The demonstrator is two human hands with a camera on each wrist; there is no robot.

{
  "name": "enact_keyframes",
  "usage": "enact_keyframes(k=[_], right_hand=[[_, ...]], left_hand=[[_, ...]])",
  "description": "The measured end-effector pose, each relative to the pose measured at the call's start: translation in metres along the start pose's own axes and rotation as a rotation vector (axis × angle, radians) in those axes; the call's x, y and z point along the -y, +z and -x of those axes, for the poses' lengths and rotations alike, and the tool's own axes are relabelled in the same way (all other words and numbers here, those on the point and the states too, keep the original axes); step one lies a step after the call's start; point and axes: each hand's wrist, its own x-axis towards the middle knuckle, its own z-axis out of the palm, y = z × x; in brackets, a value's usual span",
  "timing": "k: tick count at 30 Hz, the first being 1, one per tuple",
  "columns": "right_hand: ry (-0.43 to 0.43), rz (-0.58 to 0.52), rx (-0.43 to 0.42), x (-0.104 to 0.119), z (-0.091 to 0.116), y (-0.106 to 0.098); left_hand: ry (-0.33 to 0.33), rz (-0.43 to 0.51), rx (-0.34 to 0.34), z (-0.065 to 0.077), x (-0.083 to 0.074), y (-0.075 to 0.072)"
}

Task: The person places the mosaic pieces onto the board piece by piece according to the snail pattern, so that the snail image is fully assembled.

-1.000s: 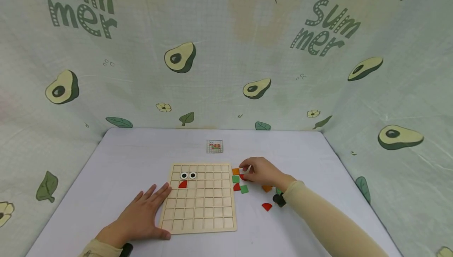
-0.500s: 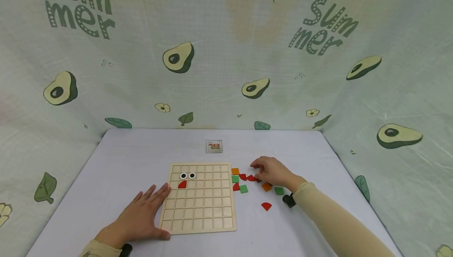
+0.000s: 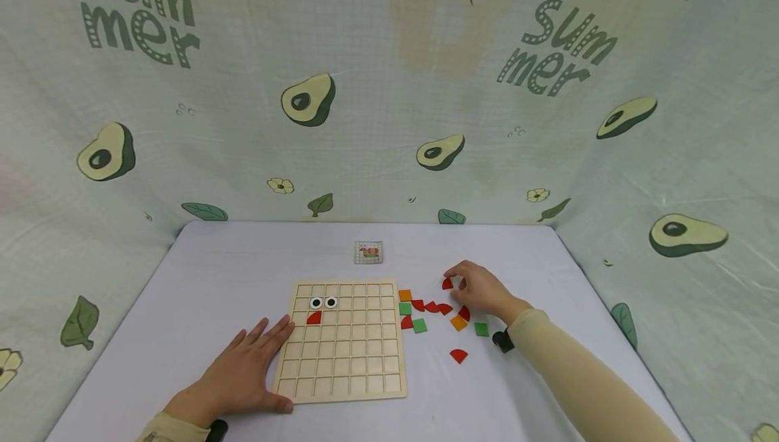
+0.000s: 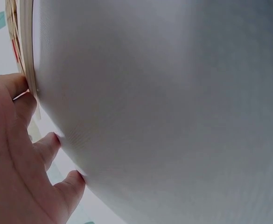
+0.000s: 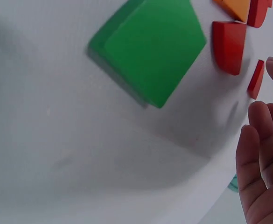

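A square wooden grid board (image 3: 349, 347) lies on the table, carrying two round eye pieces (image 3: 323, 303) and a red quarter-circle piece (image 3: 314, 318). Spread out flat, my left hand (image 3: 243, 367) rests along the board's left edge, and its fingertips touch that edge in the left wrist view. Beyond the loose pieces, my right hand (image 3: 477, 288) has thumb and index finger around another red quarter-circle piece (image 3: 447, 284). In the right wrist view the same red piece (image 5: 256, 80) shows between thumb and fingertips.
Right of the board lie several loose pieces: green squares (image 3: 420, 326), orange ones (image 3: 459, 323) and red quarter circles (image 3: 459, 356). A small picture card (image 3: 368, 252) lies behind the board. Printed cloth (image 3: 377, 90) hangs around the back and sides of the table.
My right hand has moved right and slightly back from the pieces near the board, uncovering several red ones. A red piece now shows between thumb and index finger. My left hand stays put.
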Motion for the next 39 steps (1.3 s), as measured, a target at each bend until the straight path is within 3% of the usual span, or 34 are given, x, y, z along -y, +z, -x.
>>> enact_keyframes(k=[14, 39], right_hand=[[-0.035, 0.136, 0.009, -0.005, -0.008, 0.006], [-0.014, 0.070, 0.068, 0.013, -0.011, 0.010]], left_hand=[[-0.014, -0.007, 0.016, -0.002, 0.001, 0.002], [-0.029, -0.007, 0.030, -0.002, 0.001, 0.004]])
